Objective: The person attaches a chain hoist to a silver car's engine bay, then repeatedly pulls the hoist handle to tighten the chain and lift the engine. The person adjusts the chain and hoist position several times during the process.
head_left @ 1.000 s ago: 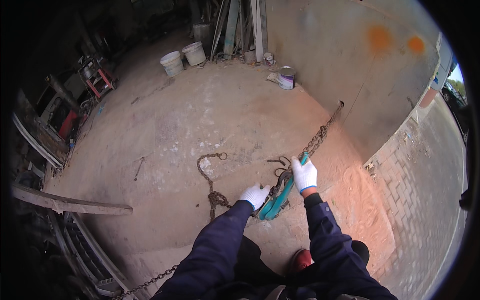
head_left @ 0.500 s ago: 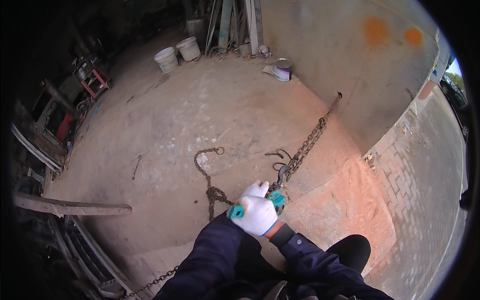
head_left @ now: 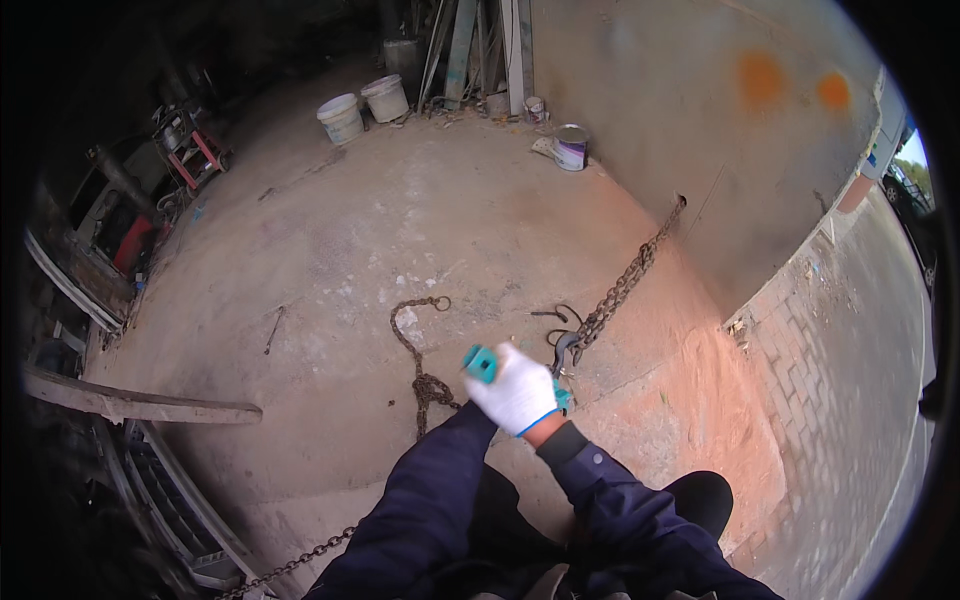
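Observation:
A white-gloved right hand, my right hand [head_left: 516, 392], is closed round the teal lever of a lever chain hoist, whose lever end [head_left: 481, 362] sticks out past the fingers. Part of the teal hoist body [head_left: 563, 397] shows beyond the glove. Above it a dark metal hook [head_left: 566, 347] joins the rusty chain [head_left: 628, 283], which runs taut up to a hole in the wall panel. My left sleeve [head_left: 440, 460] reaches up to the same spot, but my left hand is hidden behind the right, fingers unseen.
A loose rusty chain with an end ring [head_left: 408, 335] lies on the concrete floor. Another chain [head_left: 300, 562] runs off at lower left, near a wooden beam [head_left: 150, 403]. White buckets [head_left: 341, 119] and a paint can [head_left: 570, 147] stand farther back. Reddish dust covers the floor at right.
My right hand has swung up and away from me with the lever, its end now higher. The left glove, partly visible before, is now covered. The view has shifted slightly.

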Action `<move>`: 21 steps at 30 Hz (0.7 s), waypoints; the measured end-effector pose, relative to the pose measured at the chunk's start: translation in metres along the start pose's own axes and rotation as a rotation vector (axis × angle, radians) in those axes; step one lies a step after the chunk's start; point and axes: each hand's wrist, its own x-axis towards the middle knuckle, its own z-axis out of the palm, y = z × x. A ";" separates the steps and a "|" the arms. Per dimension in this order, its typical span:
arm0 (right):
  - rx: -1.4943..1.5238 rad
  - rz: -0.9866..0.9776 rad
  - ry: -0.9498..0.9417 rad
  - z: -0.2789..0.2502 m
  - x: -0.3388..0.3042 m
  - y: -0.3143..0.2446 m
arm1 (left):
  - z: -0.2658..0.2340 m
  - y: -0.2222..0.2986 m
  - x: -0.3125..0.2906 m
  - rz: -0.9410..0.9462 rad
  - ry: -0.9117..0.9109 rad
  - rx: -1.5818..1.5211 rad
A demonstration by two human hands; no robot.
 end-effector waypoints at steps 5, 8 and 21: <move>-0.255 -0.232 -0.108 -0.010 -0.022 -0.015 | -0.007 0.014 -0.005 -0.314 -0.044 0.144; 0.164 0.098 0.190 -0.033 0.034 0.053 | -0.026 0.026 0.002 0.002 -0.326 0.022; 0.025 -0.195 0.016 -0.012 0.009 -0.007 | -0.018 0.021 0.006 0.206 -0.214 -0.117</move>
